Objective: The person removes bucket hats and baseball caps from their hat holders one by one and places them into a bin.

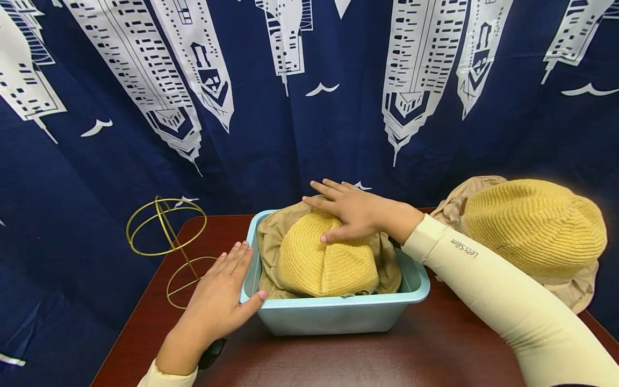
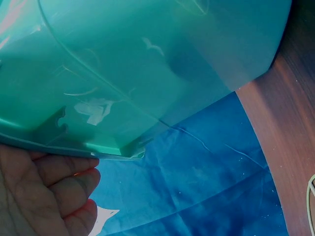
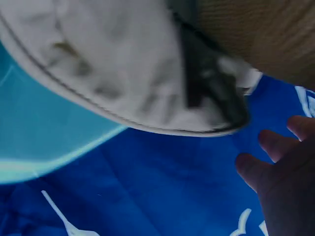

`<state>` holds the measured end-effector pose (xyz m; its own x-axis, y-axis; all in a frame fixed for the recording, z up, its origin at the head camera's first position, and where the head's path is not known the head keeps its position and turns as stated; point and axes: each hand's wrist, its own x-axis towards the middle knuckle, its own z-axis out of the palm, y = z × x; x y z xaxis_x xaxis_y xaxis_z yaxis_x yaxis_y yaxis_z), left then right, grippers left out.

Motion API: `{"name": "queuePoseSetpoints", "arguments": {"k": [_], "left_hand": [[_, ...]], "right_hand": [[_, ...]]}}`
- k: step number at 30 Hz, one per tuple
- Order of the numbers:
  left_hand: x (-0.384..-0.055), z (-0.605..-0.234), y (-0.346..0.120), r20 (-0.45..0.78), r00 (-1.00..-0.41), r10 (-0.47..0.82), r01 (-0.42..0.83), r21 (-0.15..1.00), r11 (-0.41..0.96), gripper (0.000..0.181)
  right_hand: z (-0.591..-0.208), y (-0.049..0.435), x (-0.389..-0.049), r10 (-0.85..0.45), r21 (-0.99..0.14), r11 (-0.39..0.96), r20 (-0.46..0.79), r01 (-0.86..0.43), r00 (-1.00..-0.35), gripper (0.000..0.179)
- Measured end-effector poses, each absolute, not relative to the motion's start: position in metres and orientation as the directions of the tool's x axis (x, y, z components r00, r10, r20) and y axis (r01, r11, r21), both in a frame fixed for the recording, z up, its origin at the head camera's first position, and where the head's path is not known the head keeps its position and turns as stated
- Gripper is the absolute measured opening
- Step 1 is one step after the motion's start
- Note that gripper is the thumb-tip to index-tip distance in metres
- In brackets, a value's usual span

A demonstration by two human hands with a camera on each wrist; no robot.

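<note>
A yellow knitted hat point(image 1: 309, 263) with a beige cloth brim point(image 1: 272, 228) lies in a light blue plastic basin point(image 1: 333, 317). Across the top of that hat spreads my right hand point(image 1: 355, 210), its fingers splayed and thumb on the knit. In the right wrist view, the beige brim point(image 3: 118, 64) hangs near the basin's rim, and part of my right hand point(image 3: 290, 167) shows at the edge. My left hand point(image 1: 220, 293) rests along the basin's left rim with straight fingers. From the left wrist view, its fingers point(image 2: 69, 189) touch the rim from outside.
On the right of the reddish-brown table point(image 1: 435, 344) sits another yellow knitted hat point(image 1: 537, 226) with a beige brim. A gold wire stand point(image 1: 181, 244) with rings stands at the left. Behind hangs a navy curtain point(image 1: 329, 134) with white building prints.
</note>
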<state>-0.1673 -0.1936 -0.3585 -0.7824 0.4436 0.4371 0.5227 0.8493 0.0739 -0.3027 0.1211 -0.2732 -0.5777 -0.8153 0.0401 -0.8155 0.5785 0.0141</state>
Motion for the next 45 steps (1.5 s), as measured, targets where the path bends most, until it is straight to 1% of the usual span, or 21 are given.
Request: {"name": "queuePoseSetpoints", "arguments": {"k": [3,7,9,15,17,20,24,28,31,34,39,41,45], "left_hand": [[-0.167,-0.36,-0.194,0.438,-0.781,0.444,0.524,0.076,0.848,0.079],[-0.168,-0.361,-0.193,0.445,-0.775,0.448,0.529,0.071,0.845,0.08],[-0.169,-0.361,-0.193,0.45,-0.771,0.45,0.532,0.068,0.844,0.08],[-0.168,-0.36,-0.194,0.456,-0.768,0.45,0.534,0.069,0.843,0.08],[-0.168,-0.359,-0.194,0.459,-0.766,0.451,0.535,0.067,0.842,0.08],[-0.168,-0.359,-0.195,0.464,-0.763,0.451,0.537,0.066,0.841,0.079],[-0.169,-0.361,-0.195,0.466,-0.761,0.452,0.539,0.067,0.839,0.079],[-0.169,-0.361,-0.195,0.47,-0.758,0.452,0.541,0.065,0.839,0.079],[-0.169,-0.361,-0.195,0.473,-0.757,0.451,0.541,0.065,0.838,0.08],[-0.17,-0.359,-0.194,0.478,-0.752,0.453,0.543,0.061,0.837,0.08],[-0.169,-0.359,-0.194,0.473,-0.757,0.45,0.54,0.065,0.839,0.079],[-0.169,-0.359,-0.194,0.465,-0.764,0.448,0.537,0.071,0.841,0.079],[-0.168,-0.36,-0.193,0.45,-0.77,0.452,0.536,0.072,0.841,0.08]], "right_hand": [[-0.278,0.123,-0.309,-0.793,-0.058,0.608,-0.007,-0.791,-0.609,0.094],[-0.287,0.122,-0.311,-0.791,-0.128,0.611,-0.065,-0.782,-0.608,0.094],[-0.289,0.12,-0.309,-0.798,-0.138,0.602,-0.074,-0.786,-0.598,0.094],[-0.289,0.118,-0.297,-0.832,-0.114,0.555,-0.088,-0.824,-0.548,0.096],[-0.289,0.116,-0.293,-0.841,-0.098,0.54,-0.103,-0.836,-0.531,0.098],[-0.293,0.113,-0.288,-0.847,-0.043,0.526,-0.12,-0.849,-0.518,0.102],[-0.3,0.109,-0.284,-0.861,0.085,0.485,-0.124,-0.87,-0.493,0.106],[-0.308,0.103,-0.282,-0.878,0.219,0.424,-0.138,-0.879,-0.458,0.107],[-0.313,0.098,-0.281,-0.87,0.282,0.406,-0.172,-0.869,-0.462,0.106],[-0.319,0.093,-0.28,-0.844,0.31,0.4,-0.241,-0.863,-0.478,0.108],[-0.328,0.087,-0.283,-0.794,0.322,0.399,-0.346,-0.859,-0.499,0.106],[-0.328,0.088,-0.283,-0.789,0.31,0.413,-0.348,-0.856,-0.507,0.105],[-0.318,0.094,-0.282,-0.804,0.259,0.454,-0.294,-0.853,-0.517,0.1]]}}
